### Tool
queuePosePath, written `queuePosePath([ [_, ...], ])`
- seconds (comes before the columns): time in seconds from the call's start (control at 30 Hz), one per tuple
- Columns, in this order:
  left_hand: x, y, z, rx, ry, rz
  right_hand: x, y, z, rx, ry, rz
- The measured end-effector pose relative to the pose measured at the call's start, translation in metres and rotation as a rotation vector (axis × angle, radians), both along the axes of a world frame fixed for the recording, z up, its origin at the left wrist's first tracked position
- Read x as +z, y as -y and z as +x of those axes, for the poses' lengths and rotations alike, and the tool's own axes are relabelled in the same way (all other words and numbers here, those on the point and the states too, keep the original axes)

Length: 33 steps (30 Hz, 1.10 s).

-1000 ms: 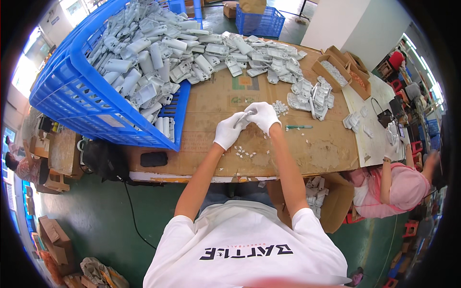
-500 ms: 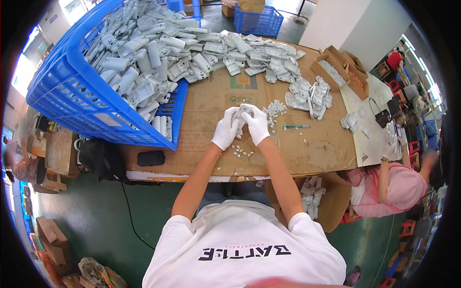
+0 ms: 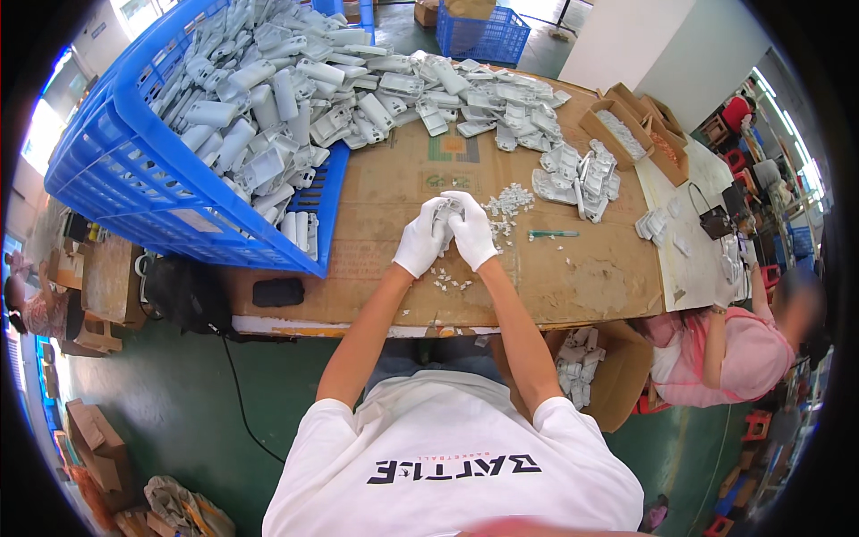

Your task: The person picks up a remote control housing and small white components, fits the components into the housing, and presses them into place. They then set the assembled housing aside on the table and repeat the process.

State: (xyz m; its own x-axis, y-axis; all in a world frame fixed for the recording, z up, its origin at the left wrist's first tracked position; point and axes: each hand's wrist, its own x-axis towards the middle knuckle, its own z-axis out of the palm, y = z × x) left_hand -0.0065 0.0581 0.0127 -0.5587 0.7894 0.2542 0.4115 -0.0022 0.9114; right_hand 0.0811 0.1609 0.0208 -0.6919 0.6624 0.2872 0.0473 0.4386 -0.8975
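Over desk centre: left hand and right hand, white-gloved, fingers closed together round small grey plastic part. Risk: part slipping from gloves into loose small pieces below. Blue crate tipped, spilling grey housings. Cardboard boxes hold small parts.

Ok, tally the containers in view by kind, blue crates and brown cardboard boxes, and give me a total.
Blue plastic crates: 2, the big crate tipped on the table and a smaller crate on the floor beyond it.
Open cardboard boxes on the table: 2, one with pale parts, one behind it.
Cardboard box under the table edge: 1.
Total: 5.
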Motion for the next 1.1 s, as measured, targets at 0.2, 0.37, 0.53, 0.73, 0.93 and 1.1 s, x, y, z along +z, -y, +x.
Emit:
queuePosePath([
  [0.2, -0.003, 0.002, -0.001, 0.030, -0.052, 0.012, 0.007, 0.005, -0.001, -0.028, 0.004, -0.062],
  [0.37, -0.010, 0.000, -0.003, 0.067, -0.077, 0.050, 0.012, 0.008, 0.002, -0.042, -0.071, -0.074],
  [0.53, -0.001, 0.003, 0.002, 0.062, 0.015, 0.038, 0.006, 0.007, 0.001, -0.052, -0.073, -0.159],
  [0.73, 0.002, 0.007, 0.004, 0.093, -0.081, 0.067, 0.011, 0.011, 0.003, -0.020, -0.041, -0.255],
  [0.93, 0.002, 0.004, 0.004, 0.129, -0.046, 0.087, -0.003, 0.003, 0.009, 0.075, -0.294, -0.418],
  [1.1, -0.002, 0.002, 0.001, 0.111, -0.102, 0.032, -0.007, 0.002, 0.006, 0.052, -0.287, -0.545],
])
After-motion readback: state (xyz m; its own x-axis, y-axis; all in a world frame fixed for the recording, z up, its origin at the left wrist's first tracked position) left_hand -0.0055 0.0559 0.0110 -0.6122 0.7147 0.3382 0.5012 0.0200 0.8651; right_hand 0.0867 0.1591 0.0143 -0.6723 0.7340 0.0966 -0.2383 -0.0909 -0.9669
